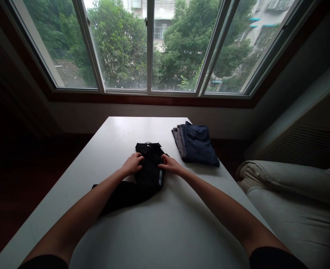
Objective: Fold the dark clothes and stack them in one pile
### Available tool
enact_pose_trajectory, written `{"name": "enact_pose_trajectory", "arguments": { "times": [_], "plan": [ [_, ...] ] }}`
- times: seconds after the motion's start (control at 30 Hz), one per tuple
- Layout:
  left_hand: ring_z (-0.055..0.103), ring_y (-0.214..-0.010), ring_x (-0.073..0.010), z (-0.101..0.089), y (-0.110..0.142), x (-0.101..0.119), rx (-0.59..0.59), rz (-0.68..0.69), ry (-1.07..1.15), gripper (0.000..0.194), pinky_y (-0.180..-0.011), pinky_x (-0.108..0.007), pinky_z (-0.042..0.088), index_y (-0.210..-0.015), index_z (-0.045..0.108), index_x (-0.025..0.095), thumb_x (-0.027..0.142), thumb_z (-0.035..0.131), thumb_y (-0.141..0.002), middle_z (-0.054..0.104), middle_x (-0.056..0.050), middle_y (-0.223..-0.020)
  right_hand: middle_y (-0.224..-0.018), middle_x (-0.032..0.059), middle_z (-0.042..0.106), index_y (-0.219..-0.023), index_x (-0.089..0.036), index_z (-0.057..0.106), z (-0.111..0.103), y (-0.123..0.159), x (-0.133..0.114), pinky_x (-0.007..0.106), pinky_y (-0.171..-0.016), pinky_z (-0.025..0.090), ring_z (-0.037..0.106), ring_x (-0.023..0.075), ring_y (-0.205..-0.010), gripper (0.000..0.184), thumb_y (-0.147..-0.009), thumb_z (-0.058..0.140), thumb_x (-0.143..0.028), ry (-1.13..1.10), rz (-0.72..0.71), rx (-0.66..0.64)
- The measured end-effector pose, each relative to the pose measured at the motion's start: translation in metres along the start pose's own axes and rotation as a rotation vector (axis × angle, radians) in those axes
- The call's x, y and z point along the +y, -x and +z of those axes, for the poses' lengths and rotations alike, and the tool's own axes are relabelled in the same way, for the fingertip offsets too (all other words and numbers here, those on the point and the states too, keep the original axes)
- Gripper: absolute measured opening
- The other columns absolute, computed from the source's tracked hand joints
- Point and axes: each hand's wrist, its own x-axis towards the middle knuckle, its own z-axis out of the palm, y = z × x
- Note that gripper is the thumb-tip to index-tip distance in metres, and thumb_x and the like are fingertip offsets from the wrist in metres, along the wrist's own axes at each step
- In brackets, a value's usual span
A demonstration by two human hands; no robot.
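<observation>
A dark black garment (pixel 150 170) lies in the middle of the white table, partly folded. Its upper part is a narrow bundle with a small loop at the far edge, and a pale strip shows on its right side. One black length stretches toward the near left, passing beneath my left forearm. My left hand (pixel 133 164) has its fingers curled on the garment's left edge. On the opposite edge my right hand (pixel 170 165) pinches the cloth between thumb and fingers. Exactly how much fabric each hand grips is hidden.
A stack of folded clothes (pixel 200 144), navy on top with grey layers below, rests at the table's right edge. The white table (pixel 125 130) reaches toward a window (pixel 149 48). Right of it stands a pale padded seat (pixel 293 209).
</observation>
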Motion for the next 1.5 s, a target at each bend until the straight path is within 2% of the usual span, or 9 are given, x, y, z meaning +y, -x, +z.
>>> {"name": "enact_pose_trajectory", "arguments": {
  "times": [0.13, 0.33, 0.57, 0.7, 0.83, 1.03, 1.17, 1.33, 1.5],
  "plan": [
    [0.057, -0.111, -0.0252, -0.001, 0.007, -0.006, -0.002, 0.116, -0.002, 0.019, -0.096, -0.035, 0.048, -0.082, 0.072, 0.023, 0.012, 0.057, -0.083, 0.069, -0.006, -0.114, -0.091, 0.0015, 0.066, -0.098, -0.018, 0.064, -0.011, 0.015, 0.014, 0.029, -0.075, 0.045, 0.058, 0.0190, -0.083, 0.032, -0.077, 0.070, -0.042, -0.307, -0.087, 0.009],
    [0.056, -0.099, -0.0274, -0.038, 0.023, -0.053, 0.087, 0.105, -0.021, 0.024, -0.092, -0.040, 0.045, -0.086, 0.069, 0.023, 0.013, 0.047, -0.087, 0.071, -0.007, -0.088, -0.080, 0.0005, 0.061, -0.088, -0.017, 0.062, -0.051, 0.067, 0.031, 0.029, -0.071, 0.044, 0.055, 0.0171, -0.074, 0.036, -0.074, 0.076, -0.048, -0.417, 0.001, 0.056],
    [0.060, -0.106, -0.0267, -0.068, 0.045, -0.113, 0.118, -0.363, 0.002, 0.029, -0.094, -0.036, 0.045, -0.086, 0.067, 0.021, 0.020, 0.038, -0.088, 0.071, -0.009, -0.107, -0.080, -0.0007, 0.057, -0.094, -0.020, 0.061, -0.073, 0.110, 0.046, 0.029, -0.069, 0.042, 0.050, 0.0168, -0.073, 0.038, -0.074, 0.076, -0.049, -0.294, 0.054, 0.185],
    [0.066, -0.096, -0.0278, -0.057, 0.033, -0.103, 0.053, -0.481, 0.007, 0.039, -0.081, -0.035, 0.048, -0.097, 0.068, 0.022, 0.042, 0.035, -0.097, 0.073, -0.010, -0.105, -0.075, -0.0019, 0.057, -0.102, -0.022, 0.061, -0.079, 0.098, 0.033, 0.027, -0.063, 0.039, 0.049, 0.0161, -0.067, 0.046, -0.077, 0.071, -0.059, -0.393, 0.219, 0.177],
    [0.067, -0.107, -0.0355, -0.042, 0.011, -0.088, -0.043, -0.614, -0.036, 0.058, -0.081, -0.039, 0.050, -0.119, 0.063, 0.022, 0.068, 0.044, -0.090, 0.071, -0.016, -0.120, -0.064, 0.0000, 0.052, -0.076, -0.019, 0.060, -0.082, 0.070, 0.027, 0.027, -0.060, 0.036, 0.046, 0.0151, -0.062, 0.060, -0.086, 0.048, -0.076, -0.435, 0.346, 0.113],
    [0.070, -0.088, -0.0302, -0.037, 0.001, -0.079, -0.274, -0.553, 0.042, 0.037, -0.070, -0.032, 0.048, -0.090, 0.068, 0.020, 0.054, 0.062, -0.076, 0.076, -0.012, -0.094, -0.065, -0.0016, 0.056, -0.090, -0.020, 0.062, -0.058, 0.040, 0.040, 0.026, -0.058, 0.036, 0.050, 0.0159, -0.061, 0.037, -0.080, 0.069, -0.055, -0.113, 0.361, 0.224],
    [0.069, -0.078, -0.0261, -0.039, 0.010, -0.075, -0.336, -0.446, 0.120, 0.033, -0.063, -0.029, 0.046, -0.089, 0.068, 0.021, 0.048, 0.067, -0.069, 0.075, -0.007, -0.087, -0.091, 0.0081, 0.071, -0.117, -0.020, 0.065, -0.043, 0.037, 0.043, 0.030, -0.070, 0.045, 0.065, 0.0249, -0.083, 0.049, -0.082, 0.073, -0.053, 0.156, 0.338, 0.263],
    [0.068, -0.083, -0.0283, -0.028, 0.021, -0.064, -0.247, -0.451, 0.132, 0.027, -0.068, -0.031, 0.046, -0.081, 0.067, 0.022, 0.043, 0.071, -0.063, 0.075, -0.008, -0.085, -0.095, 0.0123, 0.075, -0.098, -0.020, 0.075, -0.040, 0.041, 0.037, 0.032, -0.075, 0.048, 0.069, 0.0308, -0.094, 0.034, -0.084, 0.073, -0.051, 0.377, 0.310, 0.130],
    [0.064, -0.077, -0.0229, -0.042, 0.030, -0.069, 0.024, -0.547, 0.237, 0.014, -0.062, -0.027, 0.042, -0.067, 0.060, 0.022, 0.034, 0.060, -0.072, 0.066, -0.004, -0.071, -0.103, 0.0128, 0.076, -0.121, -0.026, 0.074, -0.054, 0.048, 0.020, 0.034, -0.077, 0.047, 0.070, 0.0310, -0.093, 0.036, -0.096, 0.058, -0.045, 0.513, 0.296, 0.202]
  ]
}}
